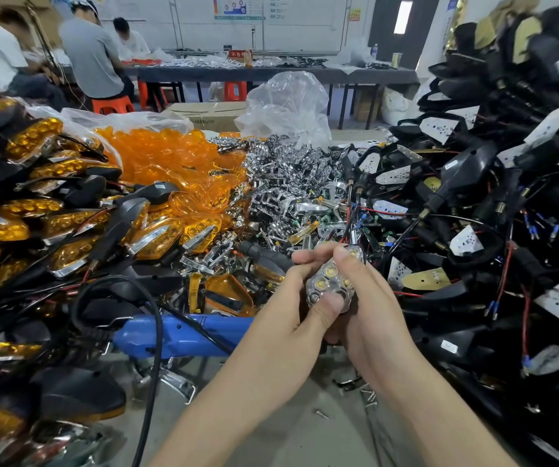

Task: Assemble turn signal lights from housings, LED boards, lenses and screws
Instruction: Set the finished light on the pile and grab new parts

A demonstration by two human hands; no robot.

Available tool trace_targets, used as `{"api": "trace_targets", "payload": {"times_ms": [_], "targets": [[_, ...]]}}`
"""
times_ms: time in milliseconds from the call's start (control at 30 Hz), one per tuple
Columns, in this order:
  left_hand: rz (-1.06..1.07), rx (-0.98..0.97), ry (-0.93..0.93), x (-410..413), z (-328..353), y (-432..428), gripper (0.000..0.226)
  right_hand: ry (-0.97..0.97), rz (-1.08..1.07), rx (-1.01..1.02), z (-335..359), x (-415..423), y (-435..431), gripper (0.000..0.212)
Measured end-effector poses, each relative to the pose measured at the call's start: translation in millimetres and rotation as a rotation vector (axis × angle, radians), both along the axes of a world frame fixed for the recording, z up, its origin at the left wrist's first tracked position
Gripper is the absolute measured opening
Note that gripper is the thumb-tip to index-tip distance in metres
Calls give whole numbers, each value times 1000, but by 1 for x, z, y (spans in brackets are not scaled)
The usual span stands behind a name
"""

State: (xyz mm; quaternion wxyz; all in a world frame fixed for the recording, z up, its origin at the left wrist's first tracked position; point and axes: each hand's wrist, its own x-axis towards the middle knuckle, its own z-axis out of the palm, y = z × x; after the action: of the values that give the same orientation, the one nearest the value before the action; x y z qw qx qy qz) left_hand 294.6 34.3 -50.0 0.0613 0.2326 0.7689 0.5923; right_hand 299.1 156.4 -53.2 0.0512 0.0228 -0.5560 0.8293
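1. I hold one half-built light (330, 279) in both hands, just above the tabletop (305, 439), in the middle of the piles.
2. My left hand (291, 308) has its grip curled round the light, and its thumb presses the low end of the shiny reflector. My right hand (376, 298) grips the other side, with a finger on the top end.
3. Done on this one, I think: the board is in, since small LEDs shine through the reflector holes.
4. Left to do: there is no orange lens on it. I cannot see its back, so I cannot tell if any screw is in.
5. What I need is close. The lenses (170, 156) lie in a heap farther back, the screws (369, 398) lie by my right arm, and the blue screwdriver (177, 335) lies beside my left hand.
6. Many done lights (69, 224) are stacked on the left. Many housings (466, 166) with boards wait on the right, so the job looks partway through.
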Motion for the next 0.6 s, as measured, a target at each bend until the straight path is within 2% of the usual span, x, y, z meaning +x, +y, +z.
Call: {"api": "trace_targets", "payload": {"times_ms": [367,600], "targets": [[-39,104,-52,-5,6,2,39,115,-53,97,0,3,-5,23],[-91,165,-165,0,9,-6,34,62,-65,138,1,2,-5,30]]}}
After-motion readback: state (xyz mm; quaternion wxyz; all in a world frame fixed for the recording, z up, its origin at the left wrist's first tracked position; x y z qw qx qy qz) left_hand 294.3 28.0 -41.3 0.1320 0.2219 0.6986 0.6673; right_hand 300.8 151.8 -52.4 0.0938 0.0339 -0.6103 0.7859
